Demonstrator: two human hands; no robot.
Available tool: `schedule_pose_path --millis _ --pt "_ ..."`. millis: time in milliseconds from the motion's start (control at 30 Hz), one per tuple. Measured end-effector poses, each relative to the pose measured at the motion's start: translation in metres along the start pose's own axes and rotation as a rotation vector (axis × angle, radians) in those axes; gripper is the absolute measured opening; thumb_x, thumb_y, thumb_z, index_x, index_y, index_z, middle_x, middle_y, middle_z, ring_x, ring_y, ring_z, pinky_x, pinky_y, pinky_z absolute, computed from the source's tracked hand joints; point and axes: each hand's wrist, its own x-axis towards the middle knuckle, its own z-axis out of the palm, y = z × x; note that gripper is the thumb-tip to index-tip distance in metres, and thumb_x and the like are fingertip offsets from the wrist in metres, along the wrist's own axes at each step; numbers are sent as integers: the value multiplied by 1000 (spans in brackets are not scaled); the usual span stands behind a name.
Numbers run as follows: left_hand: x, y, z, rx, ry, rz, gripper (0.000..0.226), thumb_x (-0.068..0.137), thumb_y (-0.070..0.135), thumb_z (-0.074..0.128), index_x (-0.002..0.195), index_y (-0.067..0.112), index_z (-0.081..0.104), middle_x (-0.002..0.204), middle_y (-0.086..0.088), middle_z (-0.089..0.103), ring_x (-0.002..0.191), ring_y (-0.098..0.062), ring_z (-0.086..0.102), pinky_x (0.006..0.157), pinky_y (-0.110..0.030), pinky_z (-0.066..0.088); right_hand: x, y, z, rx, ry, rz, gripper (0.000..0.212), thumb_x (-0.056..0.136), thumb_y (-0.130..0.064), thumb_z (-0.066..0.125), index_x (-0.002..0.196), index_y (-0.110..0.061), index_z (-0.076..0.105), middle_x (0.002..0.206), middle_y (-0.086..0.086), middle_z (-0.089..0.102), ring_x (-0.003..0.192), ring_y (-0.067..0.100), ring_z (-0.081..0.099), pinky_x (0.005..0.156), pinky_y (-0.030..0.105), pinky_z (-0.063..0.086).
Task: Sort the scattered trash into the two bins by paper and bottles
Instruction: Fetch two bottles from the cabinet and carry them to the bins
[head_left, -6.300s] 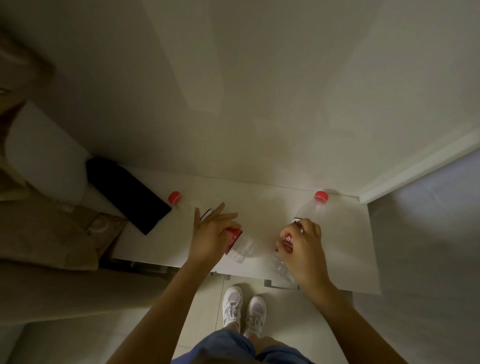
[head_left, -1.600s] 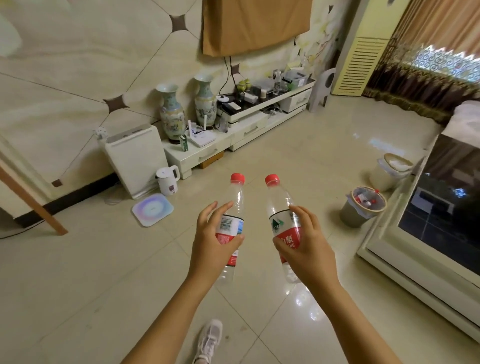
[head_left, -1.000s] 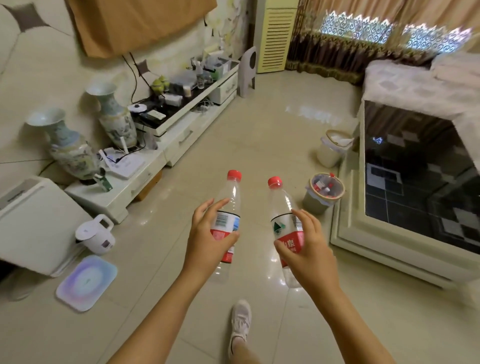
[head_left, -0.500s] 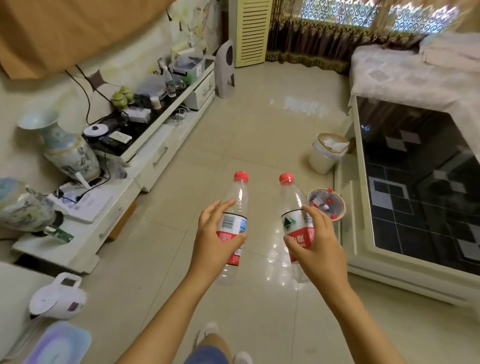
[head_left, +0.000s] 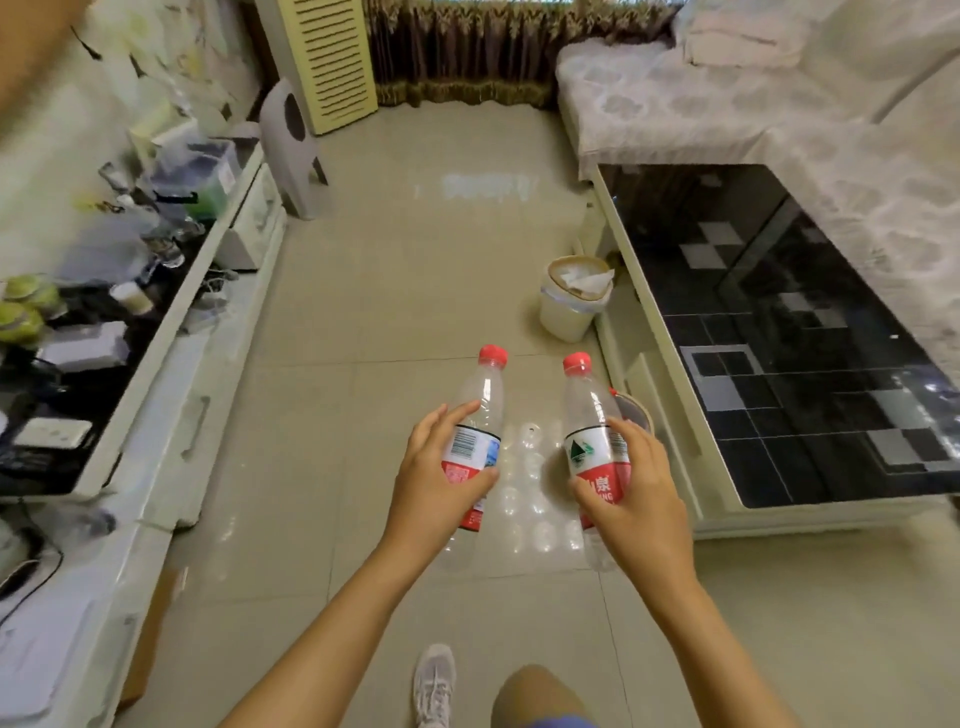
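The left hand (head_left: 441, 488) is gripping one bottle (head_left: 475, 431) by its label and the right hand (head_left: 631, 499) is gripping another (head_left: 589, 431), both upright over the floor. This looks like the carrying step. Next, both bottles need dropping into the bottle bin (head_left: 635, 410), mostly hidden behind the right one, not the paper bin (head_left: 566, 317) beyond.

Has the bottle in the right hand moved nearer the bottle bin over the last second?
Yes. The right-hand bottle now overlaps the bottle bin beside the glass table; a second ago, floor separated them.
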Motion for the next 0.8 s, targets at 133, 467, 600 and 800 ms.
schedule_pose_path --millis 133,467,600,800 --pt "84 6 28 -5 -138 40 71 71 13 78 122 53 50 137 11 43 128 -7 44 103 -31 45 58 8 13 17 64 88 73 77 -34 74 138 -34 34 138 -11 38 99 12 56 71 30 57" --pt "284 5 154 -43 -393 35 77 67 21 81 128 49 43 119 10 59 100 -8 61 81 -25 55 244 86 45 33 174 262 74 70 -39 73 132 -44 32 131 -16 37 112 17 52 76 42 57" --pt "347 -11 210 -75 -494 19 82 68 18 82 134 38 39 116 11 59 94 -4 62 69 -10 51 306 124 65 52 261 351 72 70 -36 76 130 -39 37 129 -11 42 107 16 54 81 41 56" --pt "419 -90 321 -77 -666 2 90 66 21 86 139 31 34 114 13 57 93 -3 61 66 -5 47 370 227 131 273 425 559 83 63 -45 77 135 -33 36 128 -4 48 104 15 58 83 43 55"
